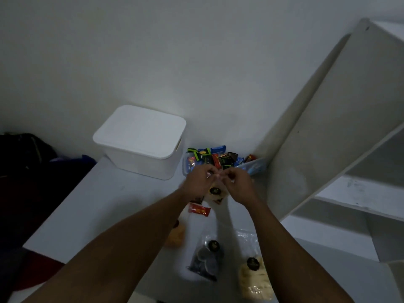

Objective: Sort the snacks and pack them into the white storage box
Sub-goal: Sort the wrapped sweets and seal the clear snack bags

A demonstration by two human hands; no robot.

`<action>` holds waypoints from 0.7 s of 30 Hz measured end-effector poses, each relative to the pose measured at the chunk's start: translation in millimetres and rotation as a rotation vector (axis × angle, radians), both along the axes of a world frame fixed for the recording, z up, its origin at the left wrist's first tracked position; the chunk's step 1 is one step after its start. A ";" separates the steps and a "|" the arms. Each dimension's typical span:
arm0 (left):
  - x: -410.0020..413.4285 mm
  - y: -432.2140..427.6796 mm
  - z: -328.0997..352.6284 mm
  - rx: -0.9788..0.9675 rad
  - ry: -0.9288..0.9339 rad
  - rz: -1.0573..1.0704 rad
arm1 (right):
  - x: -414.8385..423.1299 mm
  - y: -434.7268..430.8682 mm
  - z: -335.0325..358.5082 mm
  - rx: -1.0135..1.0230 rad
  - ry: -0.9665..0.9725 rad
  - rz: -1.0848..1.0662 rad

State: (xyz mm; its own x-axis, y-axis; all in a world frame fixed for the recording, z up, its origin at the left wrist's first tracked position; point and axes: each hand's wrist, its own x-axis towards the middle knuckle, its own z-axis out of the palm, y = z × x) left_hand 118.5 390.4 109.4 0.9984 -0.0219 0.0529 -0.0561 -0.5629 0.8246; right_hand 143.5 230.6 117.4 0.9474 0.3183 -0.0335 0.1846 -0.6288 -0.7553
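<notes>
The white storage box [140, 141] stands at the back of the white table with its lid on. To its right a clear tub [208, 159] holds several small colourful snack packets. My left hand [200, 181] and my right hand [237, 185] meet just in front of the tub, both pinching the top of a clear bag of pale cookies [215, 193] with a dark round label. On the table nearer me lie a red packet [199, 209], a bag of dark cookies [206, 259], a bag of pale cookies [254, 278] and an orange-toned bag [175, 236] half under my left arm.
A white shelf unit [341, 132] stands right of the table, close to the tub. Dark bags and clothes [26, 162] lie off the table's left edge. The white wall runs just behind the box.
</notes>
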 end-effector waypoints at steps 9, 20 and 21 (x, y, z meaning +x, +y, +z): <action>1.6 55.5 12.6 -0.041 0.031 0.025 | -8.3 56.7 6.3 -0.129 -0.049 -0.108; 1.8 81.2 25.3 0.098 -0.079 0.067 | -24.2 93.8 34.4 -0.034 -0.076 -0.125; 1.4 82.6 27.3 0.106 -0.079 0.076 | -25.7 93.6 35.0 -0.024 -0.069 -0.134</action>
